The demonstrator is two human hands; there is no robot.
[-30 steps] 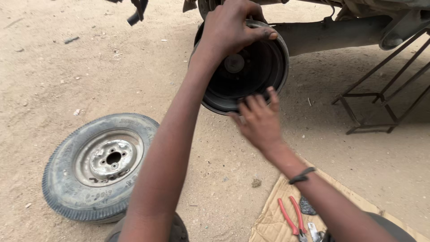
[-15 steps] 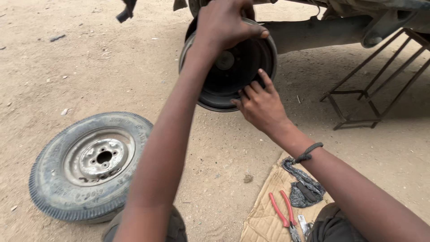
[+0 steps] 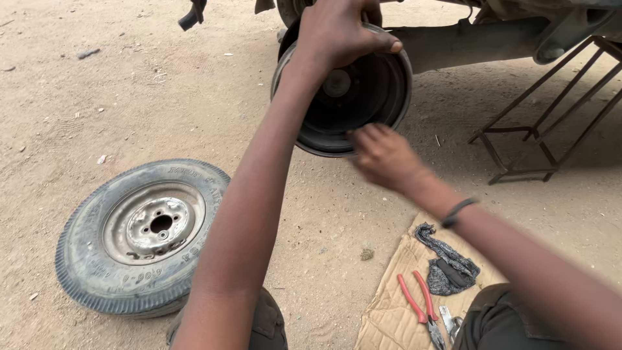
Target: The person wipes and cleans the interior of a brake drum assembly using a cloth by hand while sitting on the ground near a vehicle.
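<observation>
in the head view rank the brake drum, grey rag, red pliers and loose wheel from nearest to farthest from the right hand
1. Brake drum: the right hand touches its lower rim.
2. Grey rag: on the cardboard, below right.
3. Red pliers: lower on the cardboard.
4. Loose wheel: far left on the sand.

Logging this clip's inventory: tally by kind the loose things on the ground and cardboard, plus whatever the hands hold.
Brake drum, gripped on top by the left hand, right hand at its lower rim: 1
Wheel with tyre: 1
Red-handled pliers: 1
Grey rag: 1
Cardboard sheet: 1
Metal stand: 1
Total: 6
</observation>
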